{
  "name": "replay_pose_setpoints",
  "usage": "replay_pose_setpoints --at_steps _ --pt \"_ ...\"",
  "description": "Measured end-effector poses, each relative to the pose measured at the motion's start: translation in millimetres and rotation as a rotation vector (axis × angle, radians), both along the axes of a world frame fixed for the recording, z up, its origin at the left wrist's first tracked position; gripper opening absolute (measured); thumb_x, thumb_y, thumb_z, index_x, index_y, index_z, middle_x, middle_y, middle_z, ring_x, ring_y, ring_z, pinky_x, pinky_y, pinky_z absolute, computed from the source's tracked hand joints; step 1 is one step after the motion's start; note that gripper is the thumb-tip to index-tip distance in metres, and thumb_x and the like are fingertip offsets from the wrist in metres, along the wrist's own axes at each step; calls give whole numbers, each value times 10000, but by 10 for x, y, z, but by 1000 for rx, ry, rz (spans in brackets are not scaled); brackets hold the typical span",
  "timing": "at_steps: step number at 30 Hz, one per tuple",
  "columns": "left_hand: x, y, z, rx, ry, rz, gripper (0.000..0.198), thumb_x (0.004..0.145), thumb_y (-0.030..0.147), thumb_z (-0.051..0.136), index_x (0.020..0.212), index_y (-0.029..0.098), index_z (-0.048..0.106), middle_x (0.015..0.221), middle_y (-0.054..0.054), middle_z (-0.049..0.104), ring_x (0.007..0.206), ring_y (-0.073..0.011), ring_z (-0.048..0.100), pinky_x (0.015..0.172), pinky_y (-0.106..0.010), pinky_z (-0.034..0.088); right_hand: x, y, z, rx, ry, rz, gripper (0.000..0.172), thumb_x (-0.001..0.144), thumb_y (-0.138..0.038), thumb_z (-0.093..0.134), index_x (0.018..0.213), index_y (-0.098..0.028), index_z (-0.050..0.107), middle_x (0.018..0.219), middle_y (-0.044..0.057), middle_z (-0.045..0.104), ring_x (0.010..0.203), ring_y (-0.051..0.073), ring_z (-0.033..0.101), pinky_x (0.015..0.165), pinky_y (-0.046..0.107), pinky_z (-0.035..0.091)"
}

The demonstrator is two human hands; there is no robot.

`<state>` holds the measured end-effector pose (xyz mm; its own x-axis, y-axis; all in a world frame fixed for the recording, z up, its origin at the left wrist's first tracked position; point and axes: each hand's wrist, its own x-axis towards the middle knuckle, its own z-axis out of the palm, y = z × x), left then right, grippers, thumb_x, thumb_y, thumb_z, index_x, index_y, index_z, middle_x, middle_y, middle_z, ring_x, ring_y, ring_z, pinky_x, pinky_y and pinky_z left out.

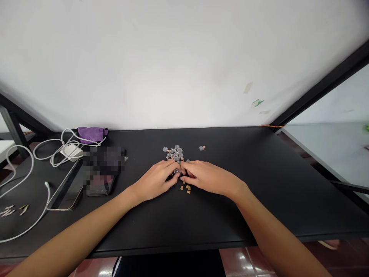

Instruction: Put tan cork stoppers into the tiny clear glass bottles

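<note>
My left hand (161, 179) is closed in a pinch on a small glass bottle (177, 171), round and see-through. Fingertips of my right hand (203, 175) press together right beside it, and what they pinch is hidden. Just beyond my fingers lies a pile of similar little glass bottles (175, 152), some with cork stoppers in their necks. One corked bottle (201, 148) lies apart to the right. Several loose corks (188, 189) rest on the black table (161, 227) just below my hands.
On the left are a phone (65, 188), a second dark device (99, 186) partly blurred out, a white charger (72, 152) with tangled cable (31, 169), and a purple pouch (91, 134). Small scraps (24, 209) lie at far left. A white wall (178, 69) stands behind the table.
</note>
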<state>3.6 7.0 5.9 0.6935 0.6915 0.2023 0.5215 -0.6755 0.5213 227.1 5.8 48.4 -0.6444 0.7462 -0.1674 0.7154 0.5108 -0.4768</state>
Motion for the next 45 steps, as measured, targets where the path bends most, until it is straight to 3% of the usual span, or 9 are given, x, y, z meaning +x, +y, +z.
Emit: replay_pose_setpoints --at_steps 16,45 --pt "8 -7 5 -1 25 -9 108 1056 217 450 1028 214 554 1014 -16 630 914 -176 600 830 -323 423 41 -21 -32 56 -24 44 164 1044 -334 526 935 -211 531 983 42 676 802 199 635 657 294 387" --pt "-1 -3 -15 13 -13 6 138 1046 249 456 987 207 573 961 -28 632 861 -181 596 813 -330 452 -19 20 -14 40 17 26 237 1049 -337 510 851 -208 527 932 28 663 758 176 597 652 288 366"
